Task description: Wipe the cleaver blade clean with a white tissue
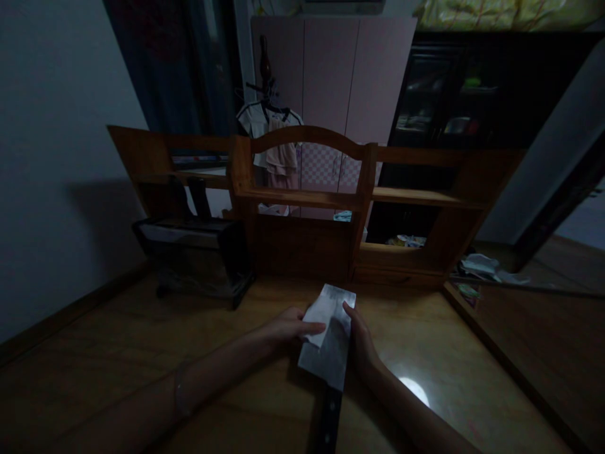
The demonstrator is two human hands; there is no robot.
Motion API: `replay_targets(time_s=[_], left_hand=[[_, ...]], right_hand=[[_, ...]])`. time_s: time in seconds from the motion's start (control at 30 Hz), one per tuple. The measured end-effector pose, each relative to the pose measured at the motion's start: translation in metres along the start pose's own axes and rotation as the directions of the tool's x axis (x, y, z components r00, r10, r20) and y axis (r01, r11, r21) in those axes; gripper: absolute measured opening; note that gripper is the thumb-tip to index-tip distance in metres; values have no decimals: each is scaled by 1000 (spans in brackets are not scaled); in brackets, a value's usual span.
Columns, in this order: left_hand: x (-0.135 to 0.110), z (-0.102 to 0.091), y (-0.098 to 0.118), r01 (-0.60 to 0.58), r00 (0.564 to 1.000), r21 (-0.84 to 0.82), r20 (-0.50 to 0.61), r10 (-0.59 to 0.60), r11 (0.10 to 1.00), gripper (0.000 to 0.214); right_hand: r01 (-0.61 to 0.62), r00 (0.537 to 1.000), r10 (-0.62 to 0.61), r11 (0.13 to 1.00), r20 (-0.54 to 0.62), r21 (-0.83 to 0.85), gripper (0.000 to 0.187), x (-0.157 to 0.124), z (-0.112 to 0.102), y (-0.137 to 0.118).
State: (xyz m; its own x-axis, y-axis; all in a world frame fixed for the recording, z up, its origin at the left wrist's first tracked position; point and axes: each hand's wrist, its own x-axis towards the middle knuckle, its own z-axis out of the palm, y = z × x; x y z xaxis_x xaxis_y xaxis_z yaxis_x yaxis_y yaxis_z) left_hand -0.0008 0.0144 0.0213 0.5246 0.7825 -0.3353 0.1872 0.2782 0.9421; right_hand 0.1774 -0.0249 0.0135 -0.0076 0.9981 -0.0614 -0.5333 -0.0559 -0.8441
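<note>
A broad pale blade with a dark handle (328, 419), apparently a cleaver (326, 362), lies over the wooden desk (142, 353) with its handle pointing toward me. A white sheet of paper or tissue (328, 306) rests against the blade's far end. My left hand (288, 328) comes in from the left, fingers pinched on the white sheet. My right hand (362, 343) runs along the blade's right edge, its thumb on the sheet's upper corner and its fingers curled behind the blade. The room is dim, so fine detail is hard to make out.
A wooden hutch with shelves (307, 195) stands at the back of the desk. A black rack (193, 252) sits at the left rear. Loose papers (482, 268) lie at the right. Hanging clothes (278, 145), a pink wardrobe (359, 82) and a dark cabinet (449, 94) stand behind.
</note>
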Motion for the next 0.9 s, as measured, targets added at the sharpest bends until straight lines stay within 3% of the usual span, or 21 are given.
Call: replay_targets(time_s=[0.3, 0.67, 0.9], left_hand=[[25, -3, 2, -45, 997, -51, -65, 42, 998, 55], [50, 7, 29, -102, 968, -107, -241, 73, 989, 60], [55, 6, 26, -98, 971, -142, -229, 64, 985, 63]], right_hand=[[-27, 999, 27, 1000, 26, 3, 47, 1, -1, 2], [31, 999, -29, 998, 33, -53, 47, 2, -1, 0], [-27, 1000, 27, 999, 9, -20, 47, 1, 0, 1]])
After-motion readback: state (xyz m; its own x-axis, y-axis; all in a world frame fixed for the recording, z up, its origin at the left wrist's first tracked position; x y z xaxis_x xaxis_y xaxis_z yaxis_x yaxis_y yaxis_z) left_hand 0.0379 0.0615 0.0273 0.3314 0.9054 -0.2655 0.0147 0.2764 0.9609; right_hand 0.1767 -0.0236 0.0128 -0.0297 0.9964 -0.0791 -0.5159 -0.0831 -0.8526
